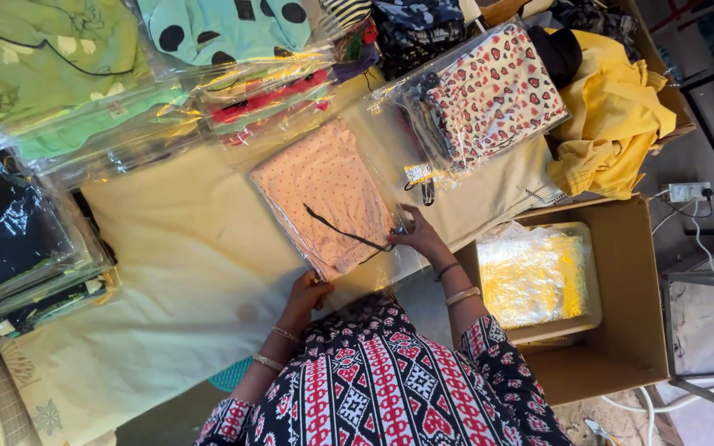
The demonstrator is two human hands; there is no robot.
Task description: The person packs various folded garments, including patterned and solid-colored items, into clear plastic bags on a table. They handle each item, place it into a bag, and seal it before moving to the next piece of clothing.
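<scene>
One pink dotted garment (324, 198) in a clear bag lies near the middle of the surface (183, 272), a black cord across it. Two hands hold it: the left hand (307, 299) grips the bag's near corner, the right hand (417, 237) pinches its right edge where the cord ends. One heart-print packet (497, 95) lies just beyond the right hand, and one yellow cloth (613, 124) is bunched to its right. At the far edge sit a green packet (43, 58), a teal spotted one (225, 29) and a red-and-green stack (270, 103) (how many lie in that stack is hard to tell). Dark packets (10, 231) pile at the left, cut off by the frame. One open carton (621, 330) stands right of the person, holding a pile of shiny clear bags (535, 272). The surface is covered by a cream cloth. A white socket (689, 192) with cables lies on the grey floor.
</scene>
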